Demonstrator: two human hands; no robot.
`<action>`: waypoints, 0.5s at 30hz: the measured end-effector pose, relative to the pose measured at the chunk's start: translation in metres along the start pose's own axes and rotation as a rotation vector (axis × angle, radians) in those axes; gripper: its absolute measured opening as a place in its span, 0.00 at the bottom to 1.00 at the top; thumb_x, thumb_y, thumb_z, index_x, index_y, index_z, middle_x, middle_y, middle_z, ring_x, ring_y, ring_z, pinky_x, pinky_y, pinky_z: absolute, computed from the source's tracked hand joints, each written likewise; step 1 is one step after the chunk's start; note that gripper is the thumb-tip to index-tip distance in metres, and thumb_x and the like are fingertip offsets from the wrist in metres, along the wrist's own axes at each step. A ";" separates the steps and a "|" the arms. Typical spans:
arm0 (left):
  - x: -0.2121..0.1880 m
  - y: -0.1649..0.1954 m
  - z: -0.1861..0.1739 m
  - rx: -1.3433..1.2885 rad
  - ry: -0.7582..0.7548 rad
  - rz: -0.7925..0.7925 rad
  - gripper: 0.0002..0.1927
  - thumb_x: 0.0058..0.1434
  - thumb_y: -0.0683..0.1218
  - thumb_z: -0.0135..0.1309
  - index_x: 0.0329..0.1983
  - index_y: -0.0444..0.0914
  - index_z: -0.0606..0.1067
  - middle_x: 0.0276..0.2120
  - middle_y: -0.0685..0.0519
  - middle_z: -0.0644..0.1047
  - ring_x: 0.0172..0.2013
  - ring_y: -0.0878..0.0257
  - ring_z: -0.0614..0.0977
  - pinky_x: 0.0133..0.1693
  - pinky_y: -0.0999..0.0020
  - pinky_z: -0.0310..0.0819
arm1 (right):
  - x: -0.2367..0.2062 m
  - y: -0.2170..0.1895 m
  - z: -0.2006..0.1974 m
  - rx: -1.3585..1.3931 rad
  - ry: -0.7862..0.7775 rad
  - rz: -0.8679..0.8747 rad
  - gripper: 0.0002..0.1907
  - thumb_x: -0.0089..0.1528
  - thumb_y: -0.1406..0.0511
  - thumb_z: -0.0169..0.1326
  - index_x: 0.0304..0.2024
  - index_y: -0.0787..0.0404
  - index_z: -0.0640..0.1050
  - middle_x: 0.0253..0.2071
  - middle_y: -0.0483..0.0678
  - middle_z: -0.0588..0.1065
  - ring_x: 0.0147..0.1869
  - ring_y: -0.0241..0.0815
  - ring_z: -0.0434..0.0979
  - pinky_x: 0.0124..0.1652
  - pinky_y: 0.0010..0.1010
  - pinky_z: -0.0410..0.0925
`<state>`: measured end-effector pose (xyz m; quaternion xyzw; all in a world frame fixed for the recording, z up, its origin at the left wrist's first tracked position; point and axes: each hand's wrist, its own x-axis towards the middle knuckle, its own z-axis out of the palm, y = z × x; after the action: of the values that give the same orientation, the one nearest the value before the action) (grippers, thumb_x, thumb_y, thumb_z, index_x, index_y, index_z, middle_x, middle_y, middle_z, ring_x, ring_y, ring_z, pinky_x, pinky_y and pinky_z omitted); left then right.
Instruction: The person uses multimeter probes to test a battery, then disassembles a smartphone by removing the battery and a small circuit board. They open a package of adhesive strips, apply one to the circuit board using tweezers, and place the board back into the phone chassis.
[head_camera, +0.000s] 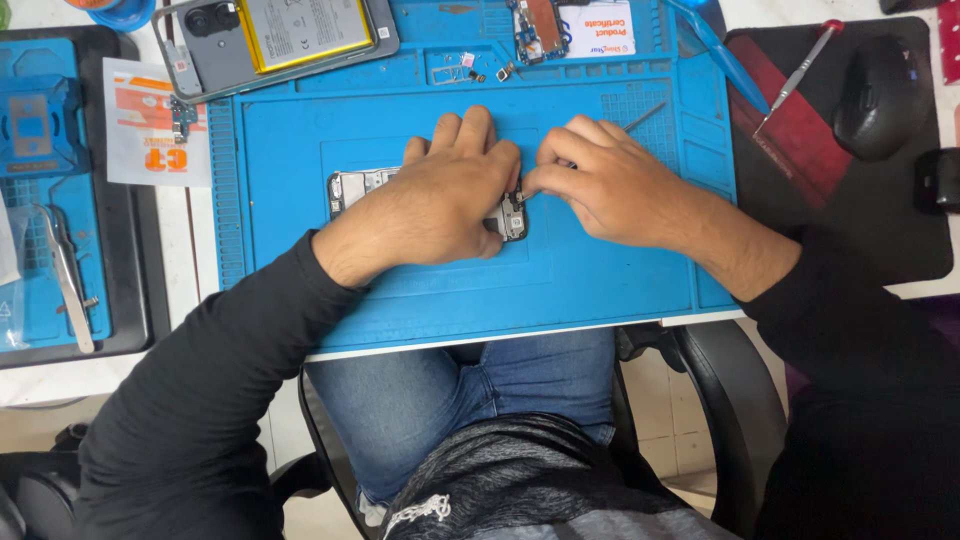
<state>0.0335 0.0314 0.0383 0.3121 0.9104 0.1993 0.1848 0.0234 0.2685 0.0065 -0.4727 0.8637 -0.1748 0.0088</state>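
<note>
An opened phone frame (352, 187) lies flat in the middle of a blue repair mat (600, 270). My left hand (440, 195) lies over it, palm down, pressing it to the mat and hiding most of it. My right hand (600, 180) is at the frame's right end with fingers pinched together on a thin metal tool (645, 118) whose shaft sticks out behind the hand. The tool's tip is hidden between my hands.
A second phone with its back off and yellow battery showing (290, 35) lies at the mat's top left. Small parts (470, 68) and a circuit board (540, 25) sit in the mat's upper trays. Tweezers (68, 275) rest on a left tray. A screwdriver (800, 70) and mouse (880, 95) lie right.
</note>
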 end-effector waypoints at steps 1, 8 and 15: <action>-0.001 -0.001 0.000 -0.010 0.006 0.004 0.31 0.40 0.48 0.72 0.47 0.41 0.72 0.49 0.46 0.65 0.52 0.48 0.66 0.47 0.49 0.63 | 0.000 0.000 0.000 -0.004 0.004 0.002 0.11 0.60 0.72 0.57 0.44 0.55 0.82 0.42 0.43 0.70 0.51 0.45 0.69 0.50 0.37 0.65; -0.011 -0.005 0.002 -0.062 0.095 0.061 0.29 0.44 0.48 0.70 0.49 0.43 0.70 0.48 0.47 0.66 0.51 0.49 0.67 0.49 0.53 0.63 | -0.006 0.012 -0.023 -0.055 0.110 -0.009 0.07 0.63 0.70 0.59 0.44 0.58 0.81 0.42 0.47 0.72 0.51 0.48 0.73 0.50 0.39 0.68; -0.014 -0.003 0.006 -0.086 0.187 0.084 0.24 0.49 0.51 0.70 0.43 0.40 0.71 0.47 0.46 0.68 0.50 0.47 0.69 0.51 0.52 0.63 | -0.028 0.032 -0.047 -0.093 0.171 0.221 0.07 0.72 0.69 0.56 0.51 0.61 0.81 0.46 0.51 0.75 0.48 0.48 0.77 0.51 0.38 0.72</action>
<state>0.0452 0.0215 0.0352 0.3217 0.9003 0.2741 0.1039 0.0045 0.3213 0.0364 -0.3581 0.9151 -0.1723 -0.0678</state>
